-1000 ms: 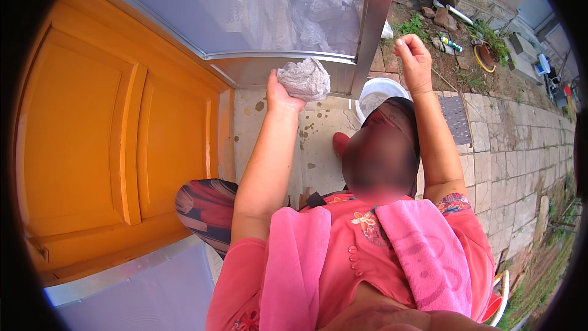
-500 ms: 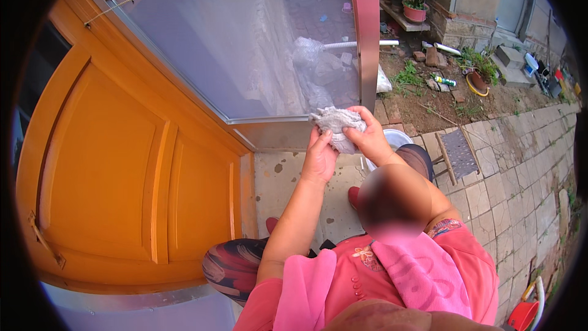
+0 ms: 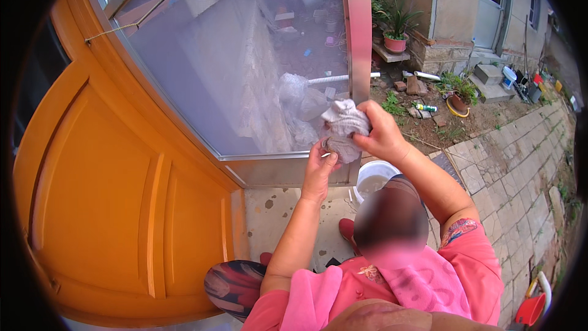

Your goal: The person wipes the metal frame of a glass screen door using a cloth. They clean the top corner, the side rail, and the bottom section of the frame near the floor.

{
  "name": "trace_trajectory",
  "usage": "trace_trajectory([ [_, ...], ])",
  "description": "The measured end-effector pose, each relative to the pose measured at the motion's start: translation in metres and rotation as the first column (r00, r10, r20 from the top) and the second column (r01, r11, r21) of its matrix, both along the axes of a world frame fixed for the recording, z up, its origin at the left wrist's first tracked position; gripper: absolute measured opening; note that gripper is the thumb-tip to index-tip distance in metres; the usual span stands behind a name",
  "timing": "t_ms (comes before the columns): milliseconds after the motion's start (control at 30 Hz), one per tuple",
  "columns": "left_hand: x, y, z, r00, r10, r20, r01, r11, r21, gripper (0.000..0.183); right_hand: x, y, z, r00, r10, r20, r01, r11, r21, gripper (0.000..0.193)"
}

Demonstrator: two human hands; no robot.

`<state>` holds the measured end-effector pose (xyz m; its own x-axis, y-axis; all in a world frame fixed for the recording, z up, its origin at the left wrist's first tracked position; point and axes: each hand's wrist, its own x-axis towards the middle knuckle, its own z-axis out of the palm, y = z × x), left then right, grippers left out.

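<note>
Grey cloth (image 3: 345, 124) apparently being reshaped
Left hand (image 3: 316, 175) and right hand (image 3: 384, 133) grip it; folding likely calls for a firm pinch.

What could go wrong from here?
1. Slip: the crumpled grey cloth is bunched between the bare left hand and bare right hand; a loose fold could slide free.
2. Tip: the knee in dark patterned trousers overlaps the round white bucket in view; a shift might knock it, though contact can't be judged.
3. Bump: the hands appear near the upright metal post; knuckles may hit it.
</note>
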<state>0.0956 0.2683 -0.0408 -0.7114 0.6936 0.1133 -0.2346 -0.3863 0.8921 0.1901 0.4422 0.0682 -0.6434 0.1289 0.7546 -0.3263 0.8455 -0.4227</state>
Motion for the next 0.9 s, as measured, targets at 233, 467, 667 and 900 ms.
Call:
trace_trajectory([
  [233, 0.006, 0.025, -0.008, 0.968, -0.187, 0.169, 0.169, 0.979, 0.114, 0.042, -0.036, 0.039, 0.196, 0.847, -0.036, -0.531, 0.037, 0.999, -0.008, 0.040],
  [467, 0.011, 0.030, 0.029, 0.988, -0.033, -0.153, 0.040, 0.998, 0.041, 0.044, -0.044, 0.025, 0.223, 0.863, -0.248, -0.440, 0.295, 0.955, 0.042, 0.038],
  [667, 0.004, 0.039, 0.170, 0.173, 0.539, -0.824, -0.405, 0.802, 0.440, 0.097, -0.040, 0.000, 0.147, 0.998, -0.033, -0.061, 0.024, 0.989, -0.143, 0.033],
  [900, -0.051, 0.021, 0.201, -0.279, 0.272, -0.921, -0.364, 0.858, 0.364, 0.106, -0.026, 0.005, 0.152, 0.926, 0.320, 0.200, -0.245, 0.914, -0.324, 0.031],
])
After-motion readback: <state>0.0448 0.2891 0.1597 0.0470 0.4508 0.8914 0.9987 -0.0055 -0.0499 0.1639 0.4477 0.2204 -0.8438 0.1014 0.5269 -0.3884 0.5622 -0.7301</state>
